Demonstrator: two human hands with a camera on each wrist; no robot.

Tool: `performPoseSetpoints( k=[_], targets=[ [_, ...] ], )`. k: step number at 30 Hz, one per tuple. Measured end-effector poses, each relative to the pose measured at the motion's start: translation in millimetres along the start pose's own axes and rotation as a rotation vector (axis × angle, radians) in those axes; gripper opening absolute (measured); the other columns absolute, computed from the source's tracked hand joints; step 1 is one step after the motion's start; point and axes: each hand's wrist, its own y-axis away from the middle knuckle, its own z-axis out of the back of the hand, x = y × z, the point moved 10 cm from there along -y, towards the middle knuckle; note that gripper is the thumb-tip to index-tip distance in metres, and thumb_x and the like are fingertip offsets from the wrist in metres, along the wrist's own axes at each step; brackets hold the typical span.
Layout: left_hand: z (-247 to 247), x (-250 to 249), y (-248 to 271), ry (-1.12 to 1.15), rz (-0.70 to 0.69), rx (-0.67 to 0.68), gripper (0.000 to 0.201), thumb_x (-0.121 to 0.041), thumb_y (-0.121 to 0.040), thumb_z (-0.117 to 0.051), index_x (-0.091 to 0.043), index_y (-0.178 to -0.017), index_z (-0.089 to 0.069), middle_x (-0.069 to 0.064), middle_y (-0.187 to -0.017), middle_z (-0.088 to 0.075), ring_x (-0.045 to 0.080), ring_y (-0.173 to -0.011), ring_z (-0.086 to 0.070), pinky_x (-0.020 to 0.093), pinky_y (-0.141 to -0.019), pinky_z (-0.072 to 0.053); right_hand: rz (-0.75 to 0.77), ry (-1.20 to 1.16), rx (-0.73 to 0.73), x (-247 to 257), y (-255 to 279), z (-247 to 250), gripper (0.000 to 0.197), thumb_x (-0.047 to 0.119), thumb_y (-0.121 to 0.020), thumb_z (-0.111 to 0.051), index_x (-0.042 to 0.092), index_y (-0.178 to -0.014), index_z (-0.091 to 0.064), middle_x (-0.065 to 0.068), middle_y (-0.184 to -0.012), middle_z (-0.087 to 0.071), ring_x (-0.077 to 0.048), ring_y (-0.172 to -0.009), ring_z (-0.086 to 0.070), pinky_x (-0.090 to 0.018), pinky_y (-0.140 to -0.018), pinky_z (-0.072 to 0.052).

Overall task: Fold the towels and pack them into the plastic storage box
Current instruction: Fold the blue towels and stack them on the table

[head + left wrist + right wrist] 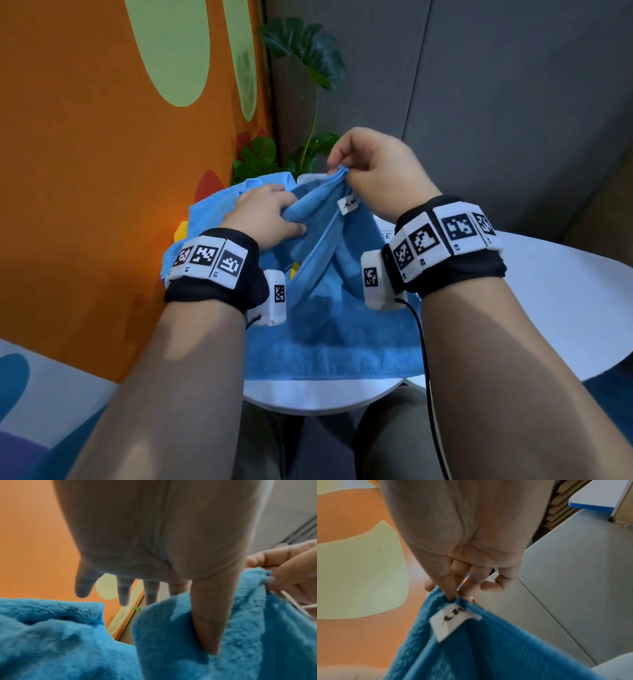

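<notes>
Blue terry towel, unfolded, lower part lying flat on the white table with its near hem along the table's edge. Upper corner raised and bunched into folds; white label sewn just below that corner. Storage box: only a white rim visible behind the towel.

— Quick tally: how many towels out there?
— At least two blue towels that I can tell apart; folds blur the count.
— Hands?
— Two: left hand, right hand.
— Anything else?
— One white counter, one plant, one tag.
</notes>
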Motion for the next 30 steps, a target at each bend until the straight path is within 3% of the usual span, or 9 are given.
performPoseSetpoints(
  k=[2,4,5,11,15,20,23,26,30],
  targets=[
    [8.6,9.8,0.6,0.052,0.054,-0.058,0.031,-0.051,-0.076,-0.071,-0.022,-0.082,-0.063,-0.001,-0.089,-0.061,0.023,-0.093,-0.057,0.036,-0.079,-0.047,0.023,0.000,-0.102,4.9,-0.6,17.9,0.043,-0.006,-0.070,-0.041,0.033,-0.073,-0.057,0.008,-0.080,-0.067,-0.008,-0.076,-0.062,-0.025,-0.073,-0.052],
    [22.7,18.8,3.1,0.106,0.086,-0.153,0.041,-0.044,-0.078,-0.074,-0.016,-0.064,-0.047,0.000,-0.064,-0.047,0.020,-0.064,-0.047,0.031,-0.055,-0.033,0.000,0.018,-0.193,2.5,-0.2,33.3,0.042,-0.006,-0.069,-0.038,0.030,-0.077,-0.057,0.010,-0.080,-0.065,-0.005,-0.075,-0.059,-0.019,-0.070,-0.048],
    [31.2,21.5,5.0,0.144,0.088,-0.203,0.046,-0.042,-0.078,-0.075,-0.014,-0.061,-0.042,0.002,-0.061,-0.041,0.020,-0.059,-0.040,0.033,-0.054,-0.027,-0.022,0.031,-0.236,-1.1,0.0,40.1,0.041,-0.006,-0.069,-0.038,0.028,-0.079,-0.058,0.011,-0.080,-0.064,-0.005,-0.075,-0.058,-0.019,-0.070,-0.047],
    [77.6,14.4,18.9,0.465,-0.002,-0.428,0.005,-0.019,-0.087,-0.063,-0.021,-0.085,-0.068,-0.006,-0.077,-0.062,0.009,-0.069,-0.053,0.025,-0.070,-0.043,-0.139,0.109,-0.390,-22.8,7.3,61.5,0.035,-0.001,-0.075,-0.037,0.028,-0.086,-0.053,0.009,-0.086,-0.061,-0.012,-0.077,-0.056,-0.028,-0.072,-0.048],
    [106.1,3.5,26.3,0.549,-0.054,-0.557,0.023,-0.009,-0.083,-0.055,-0.029,-0.089,-0.065,-0.014,-0.075,-0.056,0.002,-0.061,-0.049,0.019,-0.060,-0.043,-0.115,0.096,-0.465,-18.2,10.2,72.7,0.024,0.000,-0.078,-0.040,0.023,-0.085,-0.044,0.004,-0.091,-0.062,-0.016,-0.079,-0.055,-0.025,-0.068,-0.044],
    [125.3,-7.1,34.6,0.657,-0.146,-0.625,0.027,-0.013,-0.083,-0.056,-0.037,-0.094,-0.052,-0.013,-0.079,-0.051,0.007,-0.068,-0.051,0.025,-0.065,-0.045,-0.076,0.172,-0.484,-10.9,11.7,80.9,0.028,-0.002,-0.075,-0.037,0.022,-0.075,-0.052,0.002,-0.092,-0.058,-0.013,-0.074,-0.048,-0.016,-0.064,-0.036],
    [127.4,-7.0,36.1,0.617,-0.141,-0.649,0.024,-0.013,-0.086,-0.058,-0.032,-0.100,-0.058,-0.015,-0.082,-0.054,0.007,-0.074,-0.054,0.024,-0.069,-0.048,-0.058,0.211,-0.474,-8.5,14.6,80.2,0.034,-0.003,-0.076,-0.040,0.020,-0.075,-0.065,0.007,-0.092,-0.053,-0.008,-0.080,-0.049,-0.010,-0.067,-0.035],
    [124.5,2.9,34.3,0.522,-0.065,-0.649,0.021,-0.013,-0.088,-0.059,-0.030,-0.100,-0.060,-0.012,-0.083,-0.057,0.012,-0.079,-0.058,0.034,-0.076,-0.053,-0.041,0.197,-0.439,-5.4,14.2,76.6,0.036,-0.001,-0.078,-0.042,0.023,-0.077,-0.069,0.007,-0.095,-0.058,-0.007,-0.086,-0.053,-0.017,-0.080,-0.042],
    [111.7,19.6,33.9,0.304,0.111,-0.587,0.028,-0.009,-0.084,-0.055,-0.029,-0.103,-0.059,-0.002,-0.095,-0.061,0.023,-0.095,-0.061,0.037,-0.081,-0.050,-0.058,0.098,-0.333,-6.6,14.2,58.1,0.030,0.003,-0.080,-0.048,0.028,-0.080,-0.065,0.011,-0.086,-0.063,-0.006,-0.081,-0.058,-0.023,-0.080,-0.049]
  ],
)
